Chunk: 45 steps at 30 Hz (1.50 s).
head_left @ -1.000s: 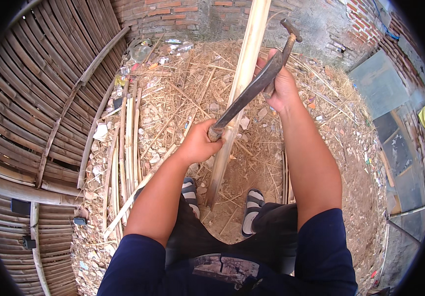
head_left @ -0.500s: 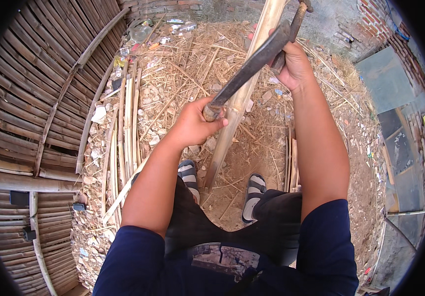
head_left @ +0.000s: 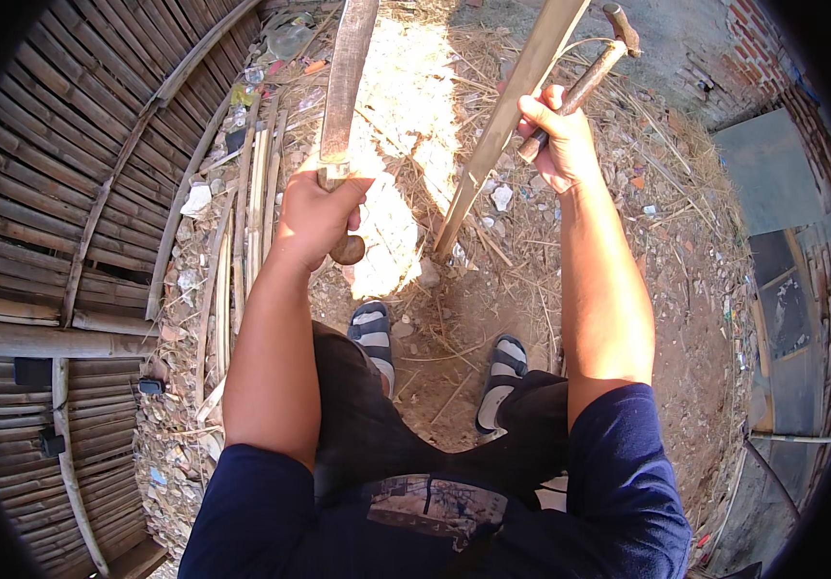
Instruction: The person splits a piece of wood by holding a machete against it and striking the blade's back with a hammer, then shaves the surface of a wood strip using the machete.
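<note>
My left hand is closed round the wooden handle of a machete, whose broad dark blade points up and away from me. My right hand is closed on the handle of a hammer, with its head up at the far right. A long split bamboo pole stands slanted between my hands, its lower end near the ground ahead of my feet. The fingertips of my right hand rest against the pole; whether they also grip it is partly hidden. The blade is apart from the pole.
Long bamboo strips lie at the left beside a bamboo-slat wall. Straw, stones and litter cover the ground. A brick wall and a grey panel stand at the right. My sandalled feet are below.
The machete has swung left and upright, away from the bamboo pole it crossed before. The pole's lower end has moved up and forward, and the hammer has tilted outward to the right.
</note>
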Each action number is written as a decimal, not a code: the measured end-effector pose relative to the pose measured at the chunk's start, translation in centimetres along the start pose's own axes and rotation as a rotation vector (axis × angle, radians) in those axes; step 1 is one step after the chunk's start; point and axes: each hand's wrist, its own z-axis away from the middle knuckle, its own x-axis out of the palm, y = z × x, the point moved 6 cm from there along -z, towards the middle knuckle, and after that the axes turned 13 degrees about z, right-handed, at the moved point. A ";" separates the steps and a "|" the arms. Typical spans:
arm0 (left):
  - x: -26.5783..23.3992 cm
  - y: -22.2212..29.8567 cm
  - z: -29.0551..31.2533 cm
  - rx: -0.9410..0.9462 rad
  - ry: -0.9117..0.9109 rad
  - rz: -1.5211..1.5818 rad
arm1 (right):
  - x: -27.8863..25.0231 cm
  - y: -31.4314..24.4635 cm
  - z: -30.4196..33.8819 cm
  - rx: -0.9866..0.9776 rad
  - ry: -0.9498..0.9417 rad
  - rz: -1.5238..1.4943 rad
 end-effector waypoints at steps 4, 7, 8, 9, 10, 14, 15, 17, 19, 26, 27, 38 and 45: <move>0.4 1.1 0.5 0.109 -0.047 0.163 | 1.2 1.3 -0.5 -0.002 -0.033 0.009; 0.2 1.0 0.6 0.036 0.026 0.064 | 2.3 1.0 -1.2 -0.024 -0.062 0.021; 0.3 1.1 0.7 0.041 0.025 0.069 | 2.7 0.9 -1.5 -0.041 -0.080 0.020; 0.3 1.3 0.9 0.046 0.025 0.075 | 3.1 0.7 -1.7 -0.059 -0.099 0.018; 0.2 1.3 0.9 0.051 0.025 0.081 | 3.3 0.7 -1.9 -0.054 -0.098 0.010; 0.0 1.1 1.0 0.084 -0.004 0.117 | 4.4 1.3 -1.7 -0.080 -0.155 0.059; -0.1 1.2 1.2 0.086 -0.001 0.117 | 5.1 1.3 -1.2 -0.079 -0.179 0.078; 0.2 1.5 1.3 0.096 -0.027 0.130 | 3.4 4.1 -1.4 0.017 -0.149 0.153; 0.1 2.1 1.7 0.121 -0.052 0.142 | 5.0 2.8 -0.4 -0.018 -0.156 0.211; 0.3 6.7 5.2 0.246 -0.051 0.115 | 5.8 3.4 0.7 -0.021 -0.160 0.200; 0.2 7.2 5.9 0.252 -0.028 0.090 | 6.3 2.7 1.7 0.065 -0.175 0.201; 1.9 13.1 10.3 0.280 -0.113 -0.334 | 8.4 0.0 5.5 0.093 -0.297 0.171; 1.2 14.2 11.2 0.350 -0.100 -0.472 | 7.8 1.1 5.5 0.108 -0.357 0.212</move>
